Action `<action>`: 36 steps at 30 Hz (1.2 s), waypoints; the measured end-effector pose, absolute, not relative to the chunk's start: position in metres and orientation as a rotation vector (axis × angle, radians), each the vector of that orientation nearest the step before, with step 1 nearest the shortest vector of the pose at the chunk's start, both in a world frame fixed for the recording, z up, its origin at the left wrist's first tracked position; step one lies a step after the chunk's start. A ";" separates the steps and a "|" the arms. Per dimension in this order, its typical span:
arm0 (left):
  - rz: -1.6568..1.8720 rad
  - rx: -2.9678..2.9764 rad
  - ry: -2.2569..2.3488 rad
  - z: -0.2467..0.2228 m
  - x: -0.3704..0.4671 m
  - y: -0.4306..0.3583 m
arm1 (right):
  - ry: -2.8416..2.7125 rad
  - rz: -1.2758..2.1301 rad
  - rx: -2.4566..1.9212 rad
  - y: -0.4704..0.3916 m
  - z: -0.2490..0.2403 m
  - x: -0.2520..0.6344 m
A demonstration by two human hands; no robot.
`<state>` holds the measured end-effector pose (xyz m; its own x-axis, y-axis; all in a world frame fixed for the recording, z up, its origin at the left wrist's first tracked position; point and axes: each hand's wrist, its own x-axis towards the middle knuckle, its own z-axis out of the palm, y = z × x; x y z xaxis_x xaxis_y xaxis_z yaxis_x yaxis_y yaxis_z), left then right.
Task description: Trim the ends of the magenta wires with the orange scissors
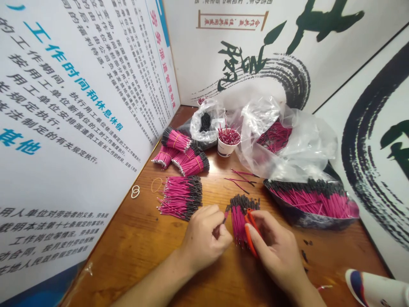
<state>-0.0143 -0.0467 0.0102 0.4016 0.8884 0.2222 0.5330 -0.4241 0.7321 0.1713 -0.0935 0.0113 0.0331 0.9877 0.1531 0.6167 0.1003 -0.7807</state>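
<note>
My left hand point(209, 236) is closed, its fingertips pinching a short pink wire point(226, 214) with a dark end. Most of that wire is hidden by the fingers. My right hand point(276, 245) is closed around a small orange-red two-armed tool point(252, 238); its working end is too unclear to tell whether it is pliers or tweezers. Under and beside this tool lies a loose pile of pink wires point(237, 219) with black sleeves at the far end. A larger, neatly laid stack of the same wires point(175, 197) sits left of my left hand.
Rubber-banded wire bundles point(191, 164) lie at the back left. Behind stand a paper cup point(226, 147) of wires and plastic bags point(306, 136). A dark tray point(306, 219) of wires is at right, a white cup point(373, 288) front right. Upright printed panels point(105, 170) border the table.
</note>
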 end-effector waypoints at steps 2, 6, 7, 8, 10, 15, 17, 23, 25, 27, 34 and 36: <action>0.903 2.045 1.149 0.010 -0.018 -0.045 | -1.703 0.721 -1.565 -0.095 0.011 0.170; 1.043 2.004 1.062 0.012 -0.023 -0.042 | -1.722 0.784 -1.526 -0.097 0.010 0.168; 1.063 1.993 1.041 0.013 -0.023 -0.042 | -1.725 0.779 -1.517 -0.097 0.010 0.168; 1.075 1.977 1.021 0.014 -0.023 -0.041 | -1.731 0.765 -1.507 -0.098 0.010 0.168; 1.089 1.926 0.998 0.016 -0.023 -0.041 | -1.747 0.717 -1.482 -0.098 0.012 0.168; 0.979 1.762 1.104 0.018 -0.022 -0.042 | -1.824 0.588 -1.415 -0.097 0.020 0.166; 0.911 1.676 1.114 0.015 -0.022 -0.044 | -1.845 0.581 -1.405 -0.096 0.023 0.166; 0.900 1.513 1.052 0.008 -0.024 -0.047 | -1.863 0.612 -1.438 -0.097 0.023 0.166; 0.912 1.540 1.069 0.009 -0.024 -0.046 | -1.865 0.619 -1.442 -0.097 0.022 0.167; 0.929 1.555 1.085 0.011 -0.024 -0.046 | -1.869 0.623 -1.444 -0.097 0.023 0.167; 1.064 1.551 1.046 0.012 -0.023 -0.044 | -1.878 0.615 -1.446 -0.097 0.024 0.167; 1.098 1.586 1.024 0.012 -0.023 -0.043 | -1.881 0.610 -1.444 -0.097 0.024 0.166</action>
<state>-0.0231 -0.0431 0.0116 0.2551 0.9477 0.1919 0.1254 -0.2292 0.9653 0.1664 -0.0972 0.0241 -0.1540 0.9607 0.2309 0.6428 0.2749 -0.7150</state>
